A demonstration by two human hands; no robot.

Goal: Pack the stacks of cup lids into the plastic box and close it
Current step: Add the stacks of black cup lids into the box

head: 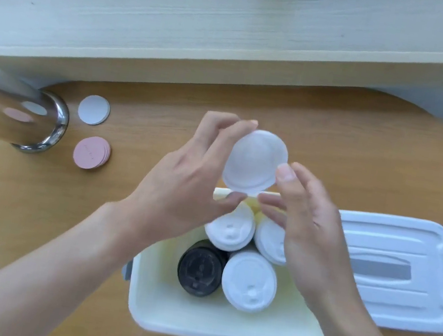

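**Cup lids: last translucent stack going in, with little room left**

The cup lids I am packing are mostly in the plastic box (216, 324) already, which sits at the near edge of the round table (336, 146). Nearest me stand a black lid stack (200, 272) and a white lid stack (249, 281) side by side; behind them two more white stacks (230, 230) touch each other. Above the far end of the box I hold a translucent lid stack (255, 163). My left hand (181, 187) pinches it, fingertips on its top rim and thumb under its lower edge. My right hand (308, 221) curls round its right side, thumb on the rim; how firmly the fingers below bear on it I cannot tell.

I judge the risks as these. The grip is on the edges only, so the nested lids could fan apart and spill if either hand slackens. The free space at the far end looks tight, so pushing down could tip the white stacks. Anything left standing proud of the rim would keep the box lid (394, 272) from seating; it lies flat just right of the box.

Further off, near the left edge of the wood-grain table, lie pink discs (91, 152) and a white disc (93, 109), beside a shiny metal cylinder (19, 114). Beyond the far edge runs a pale ledge (240, 23).
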